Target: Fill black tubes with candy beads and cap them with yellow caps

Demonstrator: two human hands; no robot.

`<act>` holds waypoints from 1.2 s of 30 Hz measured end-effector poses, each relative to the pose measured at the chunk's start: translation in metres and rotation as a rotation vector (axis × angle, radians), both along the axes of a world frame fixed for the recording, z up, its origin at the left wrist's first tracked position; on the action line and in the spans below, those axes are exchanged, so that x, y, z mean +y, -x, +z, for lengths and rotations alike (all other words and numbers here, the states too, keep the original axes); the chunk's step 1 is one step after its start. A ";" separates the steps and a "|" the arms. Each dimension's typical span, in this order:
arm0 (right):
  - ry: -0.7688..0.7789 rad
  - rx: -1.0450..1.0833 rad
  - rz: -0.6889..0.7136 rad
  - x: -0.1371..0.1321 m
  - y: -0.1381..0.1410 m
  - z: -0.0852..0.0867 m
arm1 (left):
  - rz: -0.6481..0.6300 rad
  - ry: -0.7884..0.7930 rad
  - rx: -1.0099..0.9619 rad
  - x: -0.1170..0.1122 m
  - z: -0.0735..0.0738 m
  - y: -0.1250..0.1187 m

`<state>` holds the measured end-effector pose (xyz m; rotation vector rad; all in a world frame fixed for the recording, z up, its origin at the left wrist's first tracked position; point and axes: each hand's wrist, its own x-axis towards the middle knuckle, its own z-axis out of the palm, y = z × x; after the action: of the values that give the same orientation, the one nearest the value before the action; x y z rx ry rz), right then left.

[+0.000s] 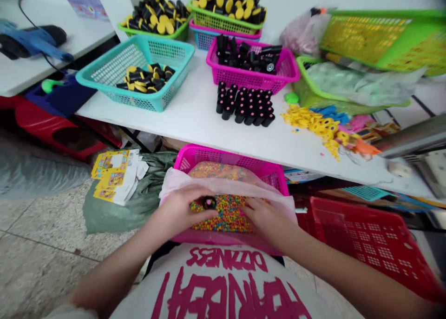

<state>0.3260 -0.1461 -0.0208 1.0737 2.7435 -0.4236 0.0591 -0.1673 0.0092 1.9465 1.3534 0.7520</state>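
My left hand (186, 205) is closed around a small black cylinder (209, 202) with a pink dot on its end, held just over many tiny multicoloured balls (226, 212). The balls lie in a translucent plastic bag (223, 186), which lines a pink basket (183, 158) in front of my body. On the right side of the bag, my right hand (265, 216) dips its fingers among the balls. Those fingers are drawn together with their tips partly hidden, so whatever they hold cannot be made out.
On the white table (195, 123), black cylinders with pink dots (245, 105) stand in rows before a pink basket (252, 77) of black parts. A turquoise basket (101, 77) holds yellow-and-black pieces. Yellow rings (313, 121) lie at right. A red crate (376, 240) is beside me.
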 end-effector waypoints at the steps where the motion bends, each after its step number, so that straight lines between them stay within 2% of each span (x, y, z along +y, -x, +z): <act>1: 0.024 -0.075 -0.024 0.000 -0.002 -0.009 | 0.047 -0.058 0.021 0.014 0.008 0.007; 4: 0.128 -0.154 -0.086 0.000 0.005 -0.030 | 0.215 -0.235 0.168 0.075 0.019 0.029; 8: 0.213 -0.063 -0.098 0.001 0.031 -0.042 | 0.406 -0.245 0.322 0.158 0.006 0.053; 11: 0.225 -0.015 -0.054 0.002 0.045 -0.042 | 0.487 -0.240 0.373 0.190 0.000 0.060; 15: 0.258 0.027 -0.017 0.005 0.047 -0.041 | 0.505 -0.323 0.406 0.199 0.014 0.043; 18: 0.280 0.067 0.005 0.007 0.044 -0.042 | 0.378 -0.330 0.392 0.206 0.022 0.011; 21: 0.287 0.079 0.020 0.008 0.043 -0.044 | 0.292 -0.234 0.360 0.222 0.017 -0.021; 24: 0.295 0.069 0.012 0.008 0.043 -0.044 | 0.260 -0.172 0.343 0.235 0.005 -0.039; 27: 0.305 0.072 0.003 0.007 0.042 -0.042 | 0.279 -0.161 0.323 0.241 -0.001 -0.040; 32: 0.292 0.076 0.000 0.007 0.039 -0.043 | 0.393 -0.172 0.285 0.252 0.003 -0.030; 36: 0.308 0.144 -0.014 0.006 0.039 -0.042 | 0.369 -0.181 0.251 0.258 0.005 -0.030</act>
<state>0.2867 -0.1406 -0.0628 1.0171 2.6702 -0.9235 0.0890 0.0906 0.0143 2.0051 1.8900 0.8460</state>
